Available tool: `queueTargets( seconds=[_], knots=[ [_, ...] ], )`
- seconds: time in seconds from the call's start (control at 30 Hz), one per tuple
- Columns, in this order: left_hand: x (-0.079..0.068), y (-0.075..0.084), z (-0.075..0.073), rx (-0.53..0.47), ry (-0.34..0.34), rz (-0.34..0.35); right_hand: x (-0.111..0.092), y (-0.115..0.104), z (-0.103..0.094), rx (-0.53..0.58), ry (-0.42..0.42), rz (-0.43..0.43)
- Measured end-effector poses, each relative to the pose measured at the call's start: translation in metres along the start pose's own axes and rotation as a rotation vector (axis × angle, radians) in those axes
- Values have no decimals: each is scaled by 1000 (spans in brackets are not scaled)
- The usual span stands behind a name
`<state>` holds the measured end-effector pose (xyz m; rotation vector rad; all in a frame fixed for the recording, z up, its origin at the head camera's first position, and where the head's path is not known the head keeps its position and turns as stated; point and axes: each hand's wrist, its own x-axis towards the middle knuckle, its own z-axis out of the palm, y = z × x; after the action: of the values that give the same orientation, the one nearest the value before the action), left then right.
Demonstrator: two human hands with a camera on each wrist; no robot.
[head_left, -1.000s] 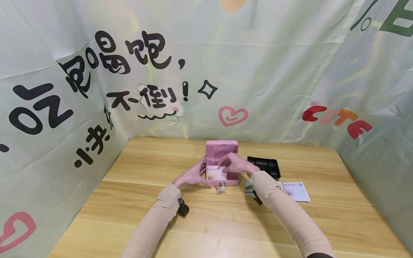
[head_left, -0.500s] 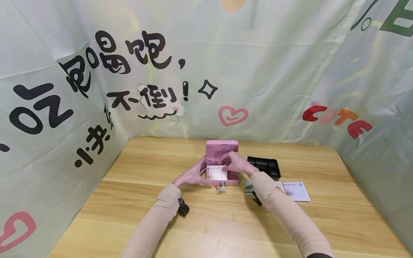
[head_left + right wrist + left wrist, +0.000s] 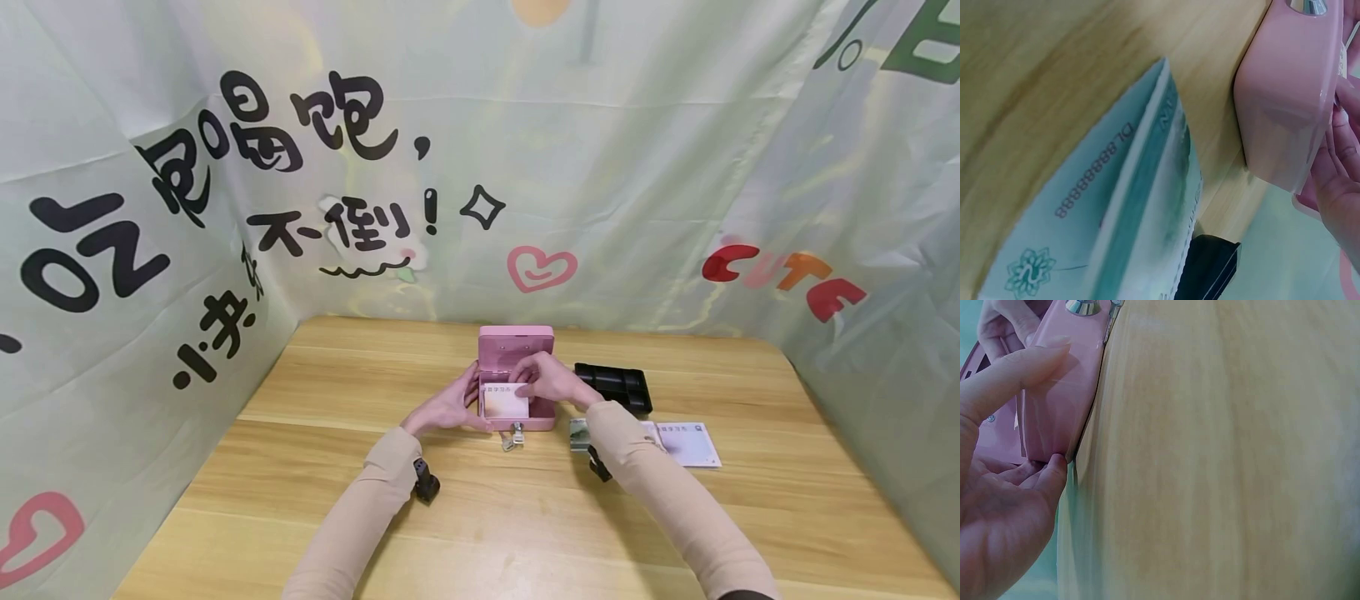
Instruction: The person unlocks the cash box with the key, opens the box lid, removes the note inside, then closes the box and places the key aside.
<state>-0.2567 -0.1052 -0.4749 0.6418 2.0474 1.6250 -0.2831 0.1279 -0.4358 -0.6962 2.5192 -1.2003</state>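
A pink cash box [image 3: 517, 336] stands on the table with its lid raised and a stack of play banknotes [image 3: 506, 403] inside. My left hand [image 3: 446, 407] grips the box's left end, thumb across the front wall and fingers around the side, as the left wrist view shows. Reaching in from the right, my right hand [image 3: 553, 380] pinches the stack's upper right corner. The right fingertips are partly hidden behind the box wall in the right wrist view. A key sits in the front lock [image 3: 517, 431], with another hanging beside it.
A black compartment tray [image 3: 636, 390] lies right of the box. Nearer me, more banknotes [image 3: 690, 447] lie partly under my right forearm; a greenish bundle [image 3: 1141, 206] rises close to the right wrist camera. Printed cloth [image 3: 637, 183] encloses the table [image 3: 495, 533].
The banknotes inside the box have shifted slightly, their far edge a little higher, with my right hand at their corner. My left hand has stayed on the box.
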Motion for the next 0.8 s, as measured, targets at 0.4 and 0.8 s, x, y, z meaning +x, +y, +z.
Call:
queueTargets(
  seconds=[0.4,0.8],
  knots=[
    [0,0,0,13,13,-21,-10,-1,-3,32,113,15],
    [1,0,1,52,36,-49,-26,-5,-6,133,233,11]
  ],
)
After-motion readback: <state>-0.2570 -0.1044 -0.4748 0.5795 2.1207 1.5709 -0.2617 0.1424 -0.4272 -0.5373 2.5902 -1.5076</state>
